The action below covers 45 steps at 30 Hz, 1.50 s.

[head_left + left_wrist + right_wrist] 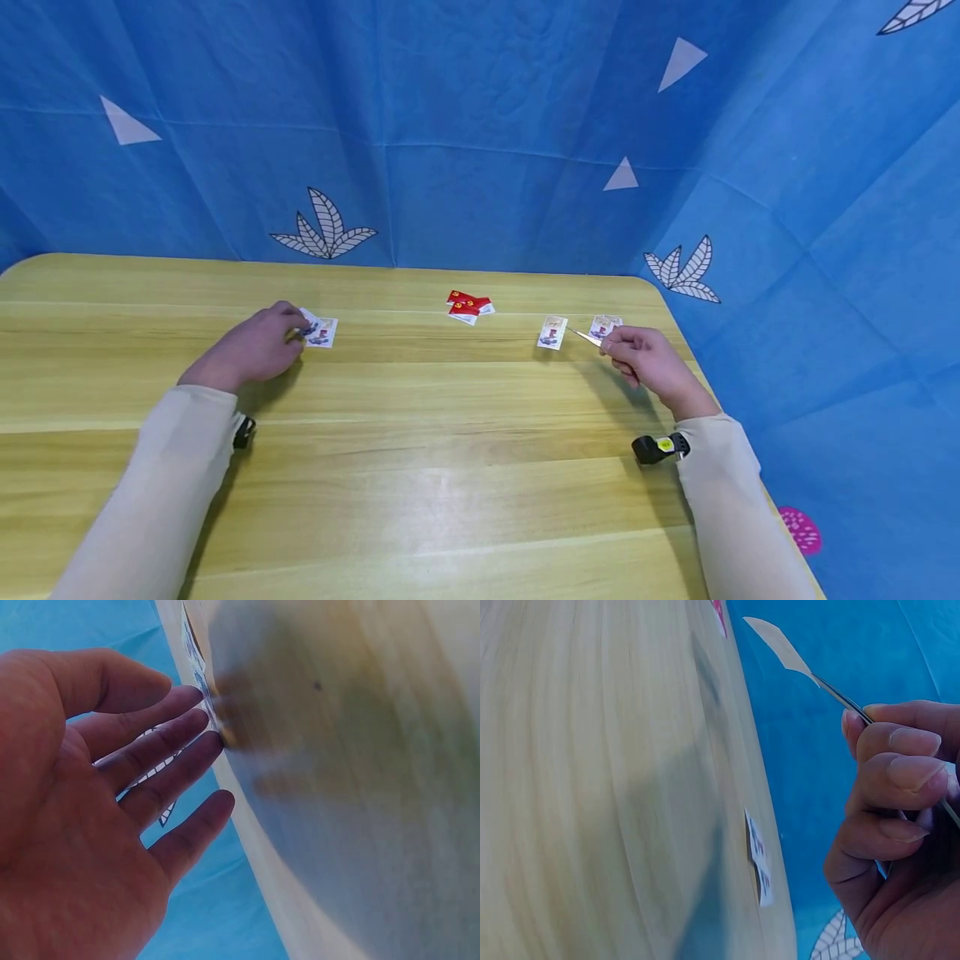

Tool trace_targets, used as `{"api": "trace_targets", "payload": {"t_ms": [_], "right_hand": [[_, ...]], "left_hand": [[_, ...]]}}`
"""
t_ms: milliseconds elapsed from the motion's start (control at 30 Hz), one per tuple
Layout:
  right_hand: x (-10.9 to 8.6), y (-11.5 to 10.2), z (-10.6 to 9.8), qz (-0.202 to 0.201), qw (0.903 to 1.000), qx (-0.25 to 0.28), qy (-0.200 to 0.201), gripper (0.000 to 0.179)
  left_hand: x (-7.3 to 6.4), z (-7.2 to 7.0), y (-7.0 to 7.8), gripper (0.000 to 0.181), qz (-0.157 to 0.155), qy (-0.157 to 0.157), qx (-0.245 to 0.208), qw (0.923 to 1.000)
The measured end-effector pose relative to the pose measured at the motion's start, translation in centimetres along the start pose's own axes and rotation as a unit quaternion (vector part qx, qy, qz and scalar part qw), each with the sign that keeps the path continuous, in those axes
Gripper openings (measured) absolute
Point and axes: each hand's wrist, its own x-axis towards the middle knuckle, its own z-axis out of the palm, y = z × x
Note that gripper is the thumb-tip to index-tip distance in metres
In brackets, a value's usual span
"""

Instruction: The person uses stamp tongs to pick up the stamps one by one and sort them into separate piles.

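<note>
The right hand (641, 358) pinches thin tweezers (585, 337), and their tip grips the held card (552, 333) by its right edge. The held card is up off the table (450, 458), with its shadow below. It is to the left of the right hand and much nearer to it than to the left hand (262, 343). Its long side points mostly away from the person, leaning a bit right at the far end. The red cards (468, 306) lie in a heap to its left, and the right card (605, 322) lies to its right. The left hand holds its fingers loose and nearly straight, tips at the left cards (322, 333); I cannot tell if they press.
</note>
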Motion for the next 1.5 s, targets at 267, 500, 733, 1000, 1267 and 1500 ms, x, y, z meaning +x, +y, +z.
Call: {"api": "trace_targets", "payload": {"t_ms": [267, 500, 733, 1000, 1267, 1500], "right_hand": [[-1.1, 0.7, -1.4, 0.001, 0.9999, -0.006, 0.013, 0.029], [-1.9, 1.6, -2.6, 0.011, 0.999, -0.007, 0.043, 0.027], [-2.3, 2.4, -3.3, 0.015, 0.9984, 0.003, 0.054, 0.026], [-2.7, 3.2, -4.0, 0.034, 0.9976, 0.004, 0.059, 0.033], [-2.9, 4.0, -4.8, 0.05, 0.9965, -0.01, 0.066, 0.035], [-3.0, 4.5, -5.1, 0.073, 0.9952, -0.017, 0.063, 0.033]], "left_hand": [[0.0, 0.0, -0.2, 0.041, 0.003, -0.001, -0.001, 1.0], [0.1, 0.1, -0.1, 0.041, -0.005, -0.002, -0.002, 1.0], [-0.1, 0.0, -0.1, 0.041, 0.0, -0.002, -0.003, 1.0], [0.0, 0.0, -0.2, 0.041, -0.005, -0.003, -0.002, 1.0], [0.0, 0.0, -0.3, 0.041, -0.001, -0.003, -0.002, 1.0], [0.1, 0.1, -0.3, 0.041, -0.006, -0.004, -0.001, 1.0]]}}
